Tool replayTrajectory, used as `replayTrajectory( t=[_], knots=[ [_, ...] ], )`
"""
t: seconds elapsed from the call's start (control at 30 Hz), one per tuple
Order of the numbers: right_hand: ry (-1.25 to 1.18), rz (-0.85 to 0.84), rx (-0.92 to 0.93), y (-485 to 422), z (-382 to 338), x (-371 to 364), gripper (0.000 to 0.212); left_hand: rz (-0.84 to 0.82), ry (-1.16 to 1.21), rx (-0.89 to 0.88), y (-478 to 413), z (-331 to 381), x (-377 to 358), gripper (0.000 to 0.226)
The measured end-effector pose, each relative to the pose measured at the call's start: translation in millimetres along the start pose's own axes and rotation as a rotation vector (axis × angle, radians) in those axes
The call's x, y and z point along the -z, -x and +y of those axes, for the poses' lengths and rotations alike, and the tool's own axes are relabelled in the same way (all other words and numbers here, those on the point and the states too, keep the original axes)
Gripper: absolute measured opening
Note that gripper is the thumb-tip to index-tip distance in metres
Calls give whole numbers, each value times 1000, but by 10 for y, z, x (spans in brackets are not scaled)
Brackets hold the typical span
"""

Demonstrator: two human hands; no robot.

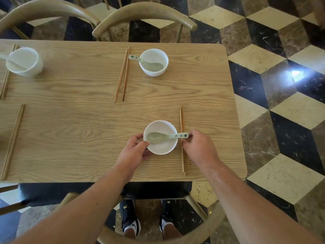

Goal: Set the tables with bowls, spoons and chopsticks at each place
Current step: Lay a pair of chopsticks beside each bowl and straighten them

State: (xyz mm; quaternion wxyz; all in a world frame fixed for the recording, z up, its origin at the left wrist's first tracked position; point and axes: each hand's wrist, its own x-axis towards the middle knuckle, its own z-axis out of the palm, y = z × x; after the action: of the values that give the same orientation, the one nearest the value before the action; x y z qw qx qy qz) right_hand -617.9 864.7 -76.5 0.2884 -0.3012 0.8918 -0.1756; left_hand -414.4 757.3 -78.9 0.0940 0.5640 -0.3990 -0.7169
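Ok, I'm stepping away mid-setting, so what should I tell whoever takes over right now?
Left hand grips the near bowl at its rim; right hand pinches the handle of the spoon lying in it.
Its chopsticks lie to its right.
Done: far-right bowl and far-left bowl, each with spoon and chopsticks.
To do: near-left chopsticks have no bowl or spoon in view.

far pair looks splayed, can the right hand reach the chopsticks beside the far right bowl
Probably yes: only bare table lies between the right hand and those chopsticks, though it pinches the spoon and must let go first.
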Motion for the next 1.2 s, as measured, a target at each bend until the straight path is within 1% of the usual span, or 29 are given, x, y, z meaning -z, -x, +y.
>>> replayTrajectory(
  t=[0.07, 0.13, 0.2, 0.23, 0.3, 0.37, 0.5, 0.73, 0.83, 0.9, 0.93, 1.0, 1.1, 1.17, 1.2],
  knots=[
    [-94, 48, -44, 10, 9, 130, 13, -4, 0, 1, 4, 4, 2, 28],
    [-254, 50, -88, 40, -19, 253, 15, -7, 5, 1, 10, 5, 7, 28],
    [-379, -40, -101, 65, -101, 321, 16, -7, 7, 0, 16, 9, 8, 29],
    [-390, -97, -91, 64, -138, 320, 17, -8, 6, 2, 17, 11, 7, 30],
    [-396, -179, -80, 37, -193, 271, 21, -4, 3, 6, 21, 20, 2, 30],
    [-419, -208, -76, -8, -223, 212, 20, -1, -2, 7, 28, 27, -1, 29],
    [-362, -208, -48, -62, -227, 145, 11, 1, -16, 7, 47, 32, -5, 28],
    [-344, -212, -67, -72, -217, 137, 5, 1, -29, 3, 105, 84, -21, 32],
    [-325, -214, -82, -43, -260, 153, 10, -21, -21, 38, 121, 122, -7, 39],
    [-292, -206, -95, 17, -302, 227, 19, -35, -10, 79, 157, 192, 20, 41],
    [-242, -183, -92, 60, -321, 288, 25, -22, -44, 82, 182, 231, 48, 47],
    [-120, -93, -73, 185, -338, 449, 38, 36, -254, 48, 295, 345, 144, 60],
    [-37, 17, -56, 488, -355, 727, 47, 120, -667, -90, 532, 558, 339, 54],
    [52, 33, -8, 743, -369, 884, 52, 150, -931, -198, 694, 720, 428, 62],
    [92, 31, 19, 879, -396, 957, 53, 144, -1025, -263, 779, 819, 440, 66]
  ],
)
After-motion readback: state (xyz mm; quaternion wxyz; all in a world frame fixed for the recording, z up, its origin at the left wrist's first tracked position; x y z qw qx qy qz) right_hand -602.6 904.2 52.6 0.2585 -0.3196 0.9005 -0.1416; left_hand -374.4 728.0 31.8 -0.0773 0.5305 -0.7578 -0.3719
